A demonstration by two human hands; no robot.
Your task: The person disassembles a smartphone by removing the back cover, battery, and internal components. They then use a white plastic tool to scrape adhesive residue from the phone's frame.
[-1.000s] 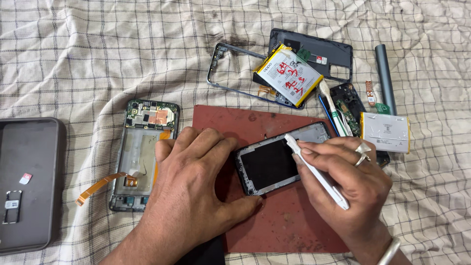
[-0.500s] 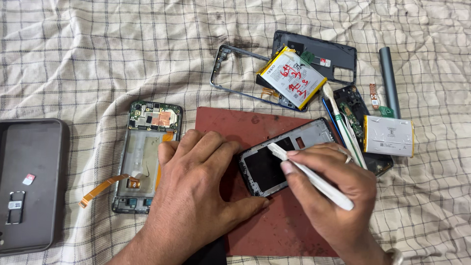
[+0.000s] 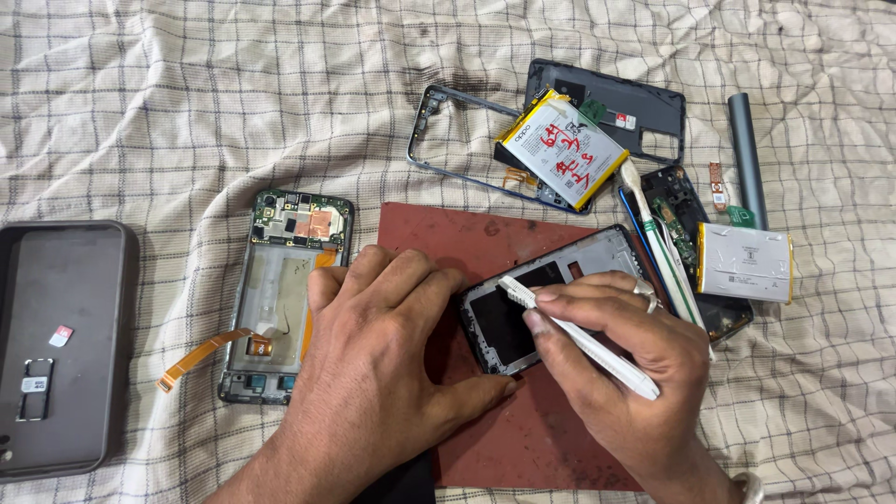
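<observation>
A dark phone housing (image 3: 532, 313) with a grey inner frame lies tilted on a red-brown mat (image 3: 485, 238). My left hand (image 3: 378, 359) rests flat on the mat and presses against the housing's left end. My right hand (image 3: 621, 359) grips a white brush-like tool (image 3: 579, 338). The tool's bristled tip touches the housing's upper inner edge. A ring sits on one finger of my right hand.
An opened phone body (image 3: 285, 299) with an orange flex cable (image 3: 191, 359) lies left of the mat. A dark phone case (image 3: 61, 345) sits far left. Behind are a metal frame (image 3: 448, 126), two batteries (image 3: 563, 149) (image 3: 745, 263), a back cover (image 3: 644, 107), a grey cylinder (image 3: 747, 159).
My right hand has slid the white tool leftward along the housing, so its tip now sits further left. My left hand has stayed in place.
</observation>
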